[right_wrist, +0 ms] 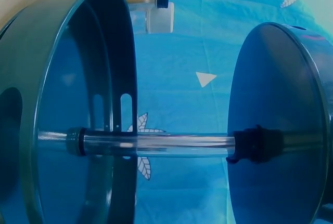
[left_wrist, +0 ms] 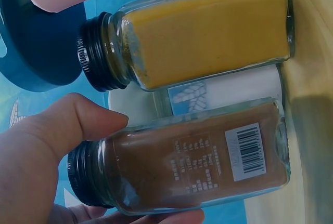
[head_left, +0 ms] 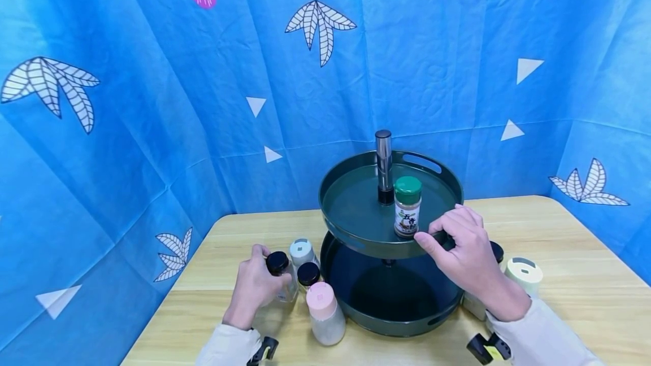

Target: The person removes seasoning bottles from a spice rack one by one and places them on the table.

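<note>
My left hand (head_left: pixel 256 281) grips a glass spice jar (left_wrist: pixel 197 156) of brown powder with a black lid and a barcode label. That jar stands at the left of a dark green two-tier tray (head_left: pixel 333 230). My right hand (head_left: pixel 468 253) holds the right front rim of the upper tier, thumb toward the front and fingers curled over the edge. Near the thumb, a green-lidded seasoning jar (head_left: pixel 407 208) stands upright on that tier; whether they touch I cannot tell. The right hand is out of the right wrist view, which shows the tray's metal post (right_wrist: pixel 182 144).
Beside the held jar stand a black-lidded jar of yellow powder (left_wrist: pixel 213 37), a pink-capped bottle (head_left: pixel 325 315) and a white-capped bottle (head_left: pixel 302 251). Behind my right hand are a pale-capped container (head_left: pixel 525 273) and a black lid (head_left: pixel 497 251). A blue patterned cloth (head_left: pixel 432 44) hangs behind the wooden table (head_left: pixel 585 275).
</note>
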A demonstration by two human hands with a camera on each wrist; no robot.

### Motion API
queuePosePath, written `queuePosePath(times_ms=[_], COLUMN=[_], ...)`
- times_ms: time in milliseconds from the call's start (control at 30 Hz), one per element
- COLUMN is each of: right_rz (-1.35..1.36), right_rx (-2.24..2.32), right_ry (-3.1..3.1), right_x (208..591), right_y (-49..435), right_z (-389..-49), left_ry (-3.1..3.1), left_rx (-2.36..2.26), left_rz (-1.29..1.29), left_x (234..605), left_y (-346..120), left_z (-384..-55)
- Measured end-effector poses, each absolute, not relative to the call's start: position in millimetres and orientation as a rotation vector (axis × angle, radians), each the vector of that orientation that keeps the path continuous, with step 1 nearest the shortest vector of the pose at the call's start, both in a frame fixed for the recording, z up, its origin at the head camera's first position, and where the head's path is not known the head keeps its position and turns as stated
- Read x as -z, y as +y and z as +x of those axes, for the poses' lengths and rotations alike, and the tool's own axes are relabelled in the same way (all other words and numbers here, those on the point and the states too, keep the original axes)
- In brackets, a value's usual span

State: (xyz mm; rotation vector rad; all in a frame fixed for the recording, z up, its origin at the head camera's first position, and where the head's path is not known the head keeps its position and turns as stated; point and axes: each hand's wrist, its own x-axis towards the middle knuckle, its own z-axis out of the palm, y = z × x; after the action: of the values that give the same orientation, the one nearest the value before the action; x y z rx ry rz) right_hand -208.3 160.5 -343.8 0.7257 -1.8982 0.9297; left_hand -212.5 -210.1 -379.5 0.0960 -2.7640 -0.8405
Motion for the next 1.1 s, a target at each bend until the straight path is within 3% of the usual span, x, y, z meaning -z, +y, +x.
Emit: queuePosePath(times_ms=[1100], right_rz=[0.72], right_rx=[-0.922], right_ry=[-1.914], right_x=[343.9], right_y=[161.1], right_z=[-206.8], left_ry=[-2.79], left_rx=[0.845], left_rz=[0.106], left_x=[395.4], left_y=[-210.6], left_z=[-215.8])
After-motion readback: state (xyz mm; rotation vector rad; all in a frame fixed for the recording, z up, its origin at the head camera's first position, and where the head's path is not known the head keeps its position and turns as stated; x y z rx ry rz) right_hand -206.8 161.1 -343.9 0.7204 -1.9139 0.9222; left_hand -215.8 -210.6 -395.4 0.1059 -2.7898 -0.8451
